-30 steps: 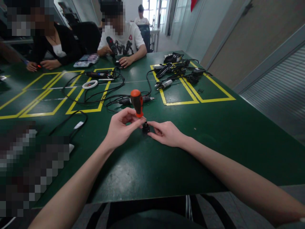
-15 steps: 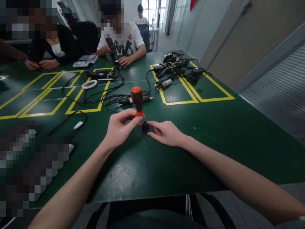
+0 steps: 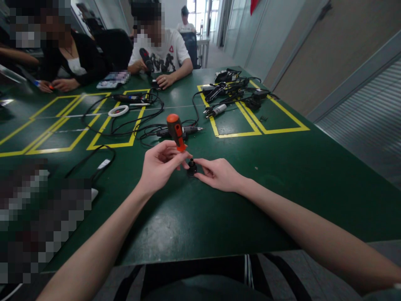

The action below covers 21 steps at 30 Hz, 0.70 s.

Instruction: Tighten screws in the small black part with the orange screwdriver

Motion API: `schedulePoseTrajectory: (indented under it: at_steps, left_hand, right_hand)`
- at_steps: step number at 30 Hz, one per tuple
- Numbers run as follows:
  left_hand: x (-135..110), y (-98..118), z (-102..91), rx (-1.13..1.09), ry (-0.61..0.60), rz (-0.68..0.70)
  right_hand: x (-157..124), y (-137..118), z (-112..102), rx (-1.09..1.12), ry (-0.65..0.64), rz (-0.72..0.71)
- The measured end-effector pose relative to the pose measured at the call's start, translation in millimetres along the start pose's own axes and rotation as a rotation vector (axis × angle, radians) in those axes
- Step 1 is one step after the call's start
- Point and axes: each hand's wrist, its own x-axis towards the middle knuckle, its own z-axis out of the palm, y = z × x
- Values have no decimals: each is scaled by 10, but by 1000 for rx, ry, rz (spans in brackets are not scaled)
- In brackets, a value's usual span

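Note:
My left hand [image 3: 163, 165] is closed on a screwdriver [image 3: 176, 131] with an orange and dark handle, gripping it low by the shaft end. The handle points up and leans to the left; its tip is hidden behind my fingers. Just right of those fingers a small round black part [image 3: 192, 168] sits on the green table, a short tube rising from its wider base. The thumb and forefinger of my right hand [image 3: 219, 174] pinch this part from the right side and steady it against the tabletop.
Beyond my hands lie a black corded tool [image 3: 188, 131], a white ring [image 3: 118, 110] and looping cables. More black tools and cords [image 3: 224, 90] are heaped at the back right on the yellow-taped green table [image 3: 250, 209]. Across from me a person [image 3: 159, 58] holds a tool.
The screwdriver's handle has tipped further to the left and turned, so its slot now shows. My left fingers have shifted slightly; my right hand and the black part stay nearly in place.

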Motion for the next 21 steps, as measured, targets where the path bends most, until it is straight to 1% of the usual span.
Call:
schedulePoseTrajectory:
  at_steps: [8,17,21]
  left_hand:
    - [-10,-29,-12,-5,-27,63]
    - [-3,32,18,-27,45,75]
    - [-9,35,22,1,58,86]
  right_hand:
    - [6,7,12,-11,6,2]
    - [2,25,37,-5,17,-2]
    - [-1,21,27,-3,13,2]
